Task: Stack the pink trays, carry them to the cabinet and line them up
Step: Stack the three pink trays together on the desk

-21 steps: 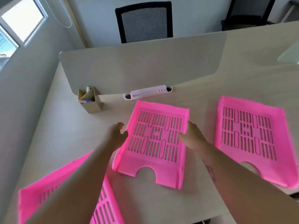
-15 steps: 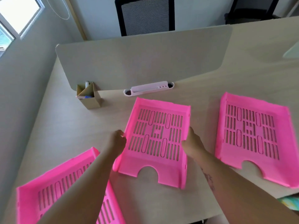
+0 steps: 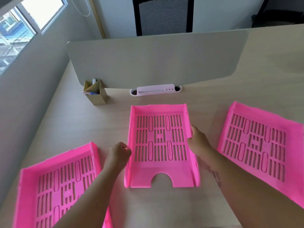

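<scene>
Head view looks down on a pale wood-grain bench [image 3: 69, 129] with three pink slotted trays spread across it. Nearest, at the lower left, the left tray [image 3: 56, 186] lies flat and angled, partly cut off by the frame edge, with the left forearm passing over its right corner. Just beyond, the middle tray [image 3: 160, 145] lies squarely in front of the person, its notched open end toward the camera and its closed back wall toward the far side. The left hand [image 3: 119, 153] is at this tray's left side wall, fingers curled in against the wall; whether they grip it or only touch it cannot be told. The right hand [image 3: 198, 142] is against the tray's right side wall, thumb on the rim and fingers wrapped around the outside of the wall, so it appears to have hold of the edge. Whether the tray is off the bench cannot be told. To the right, well apart from the middle one, the right tray [image 3: 263, 145] lies flat and slightly turned. Farther back stand a small cardboard pen holder [image 3: 95, 92] with pens in it and a white cable slot [image 3: 155, 91]. Behind them rises a beige divider panel [image 3: 156, 58], and past it a black mesh-backed chair [image 3: 163, 15].
</scene>
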A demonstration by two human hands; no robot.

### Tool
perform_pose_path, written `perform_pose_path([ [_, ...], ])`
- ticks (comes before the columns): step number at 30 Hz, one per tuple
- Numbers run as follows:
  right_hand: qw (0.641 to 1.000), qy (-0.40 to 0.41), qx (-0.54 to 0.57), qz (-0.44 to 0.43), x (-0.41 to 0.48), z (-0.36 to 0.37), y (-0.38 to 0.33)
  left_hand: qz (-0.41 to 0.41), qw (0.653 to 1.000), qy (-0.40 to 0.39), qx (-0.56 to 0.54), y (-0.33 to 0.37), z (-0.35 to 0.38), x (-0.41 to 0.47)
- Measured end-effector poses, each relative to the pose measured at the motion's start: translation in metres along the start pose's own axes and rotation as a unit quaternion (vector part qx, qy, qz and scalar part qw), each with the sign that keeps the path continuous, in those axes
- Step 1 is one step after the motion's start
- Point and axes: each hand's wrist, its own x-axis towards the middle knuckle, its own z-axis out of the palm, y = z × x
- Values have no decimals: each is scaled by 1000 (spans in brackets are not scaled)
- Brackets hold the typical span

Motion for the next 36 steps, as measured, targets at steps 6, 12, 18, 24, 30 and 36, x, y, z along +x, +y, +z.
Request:
perform_pose_path([
  [6,996,70,-4,-51,-5,-76,31,156,983,94,23,71,18,-17],
  [12,991,124,-44,-13,-20,-163,119,256,966,-28,-34,180,106,-45],
  [18,972,207,-85,75,-42,-193,212,181,973,-130,-55,228,188,-67],
  [24,962,199,83,171,-54,-183,248,167,968,-186,22,228,223,-86],
  [30,954,252,118,110,-56,-214,209,194,974,-120,-9,236,179,-85],
  [36,956,226,187,-1,-49,-190,112,161,986,13,-41,186,98,-72],
])
